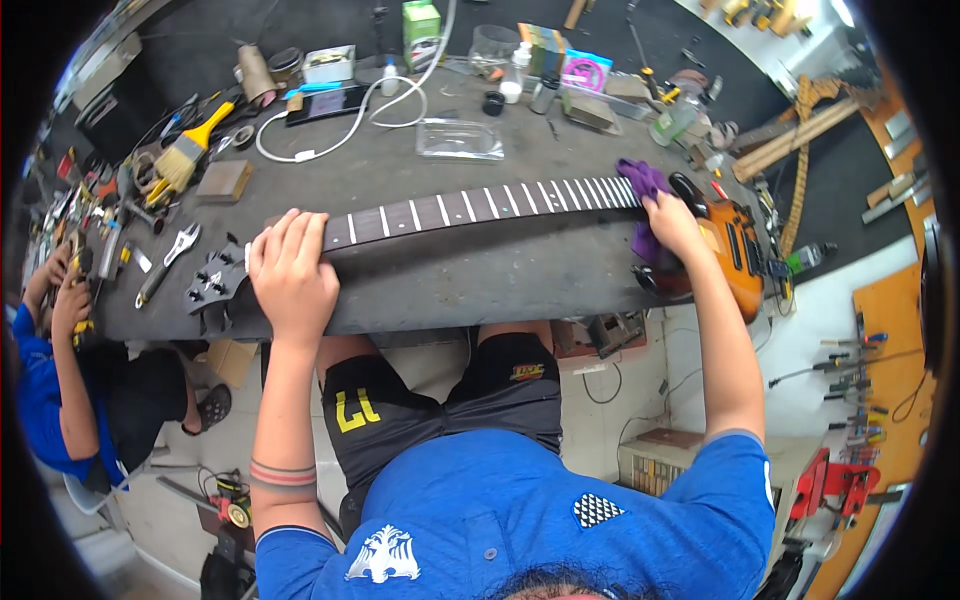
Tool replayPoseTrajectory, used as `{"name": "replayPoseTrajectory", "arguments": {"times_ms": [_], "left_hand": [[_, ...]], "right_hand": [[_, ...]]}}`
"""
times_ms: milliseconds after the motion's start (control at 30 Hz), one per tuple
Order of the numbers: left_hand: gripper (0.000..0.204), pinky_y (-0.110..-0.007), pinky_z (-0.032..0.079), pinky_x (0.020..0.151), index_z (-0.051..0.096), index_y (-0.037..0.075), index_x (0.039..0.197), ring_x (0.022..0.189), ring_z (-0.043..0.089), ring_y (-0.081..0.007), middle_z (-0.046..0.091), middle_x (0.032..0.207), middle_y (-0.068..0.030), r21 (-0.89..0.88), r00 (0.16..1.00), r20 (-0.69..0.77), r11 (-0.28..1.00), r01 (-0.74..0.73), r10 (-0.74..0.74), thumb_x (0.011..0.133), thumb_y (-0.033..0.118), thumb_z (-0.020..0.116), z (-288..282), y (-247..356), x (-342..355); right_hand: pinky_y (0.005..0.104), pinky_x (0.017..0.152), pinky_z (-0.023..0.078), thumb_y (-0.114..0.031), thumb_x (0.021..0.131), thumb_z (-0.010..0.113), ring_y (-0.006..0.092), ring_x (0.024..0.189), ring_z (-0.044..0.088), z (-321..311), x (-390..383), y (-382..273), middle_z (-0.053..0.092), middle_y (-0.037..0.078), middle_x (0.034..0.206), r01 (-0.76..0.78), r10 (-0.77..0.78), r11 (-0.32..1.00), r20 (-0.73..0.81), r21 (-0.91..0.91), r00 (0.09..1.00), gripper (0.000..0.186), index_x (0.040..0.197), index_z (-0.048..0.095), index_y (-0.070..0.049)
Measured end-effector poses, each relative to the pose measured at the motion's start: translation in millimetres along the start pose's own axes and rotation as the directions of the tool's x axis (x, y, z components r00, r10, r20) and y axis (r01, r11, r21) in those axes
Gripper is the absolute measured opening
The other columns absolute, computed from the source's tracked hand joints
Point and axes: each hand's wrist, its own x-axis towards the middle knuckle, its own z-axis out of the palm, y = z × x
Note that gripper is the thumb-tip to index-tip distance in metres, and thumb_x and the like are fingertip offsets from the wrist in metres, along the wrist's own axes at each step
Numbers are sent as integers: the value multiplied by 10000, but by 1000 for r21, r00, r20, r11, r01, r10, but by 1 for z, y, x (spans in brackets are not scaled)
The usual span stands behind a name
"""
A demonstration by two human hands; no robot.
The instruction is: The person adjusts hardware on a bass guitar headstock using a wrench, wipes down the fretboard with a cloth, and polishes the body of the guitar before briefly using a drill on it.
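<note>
Purple cloth [645,180] (just one) touches one guitar [480,206].

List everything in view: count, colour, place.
long-necked fretted electric instrument: 1, black and sunburst-brown, across dark workbench
crumpled fabric cloth: 1, purple, on neck near body
metal adjustable wrench: 1, silver, workbench left
flat bristle paintbrush: 1, yellow-handled, rear left
looped thin cable: 1, white, rear
thin plastic tray: 1, clear, rear centre
co-worker: 1, blue top, far left
small clutter: uncounted, mixed, workbench edges
left hand: 1, on neck
right hand: 1, on cloth
</note>
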Motion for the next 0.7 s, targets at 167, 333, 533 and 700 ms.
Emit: {"name": "replayPoseTrajectory", "arguments": {"times_ms": [167,333,533,700], "left_hand": [[497,-475,444,1185,772,105,1242,1340,684,-247,769,1281,-52,-6,1000,-12,1000,6,-6,778,-12,634,0,1,3],[488,-472,451,1168,774,110,1237,1327,684,-242,765,1265,-46,8,1000,-19,1000,-9,9,775,10,651,0,0,1],[502,-526,359,1297,695,71,1427,1461,595,-285,710,1431,-108,-54,994,-69,994,-93,89,978,293,722,-22,4,-4],[784,-527,374,1294,393,51,1686,1466,575,-342,550,1613,-177,-967,905,255,-79,242,-340,1077,466,659,-67,80,-87]], "right_hand": [[500,1240,477,-195,1091,622,466,1426,617,25,-52,-84,614,370,1522,338,-334,941,-213,-15,918,535,1488,575,160],[501,1290,430,-125,1022,684,417,1495,580,60,-102,-227,612,300,1569,666,-585,743,-421,63,693,495,1467,630,85],[512,1082,574,-93,998,712,427,1248,718,46,-184,-309,753,259,1304,699,-636,372,-381,611,672,349,1321,679,37],[491,1005,580,-30,999,690,436,1167,721,33,-219,-303,729,245,1229,347,-513,260,-175,901,840,367,1358,637,20]]}}
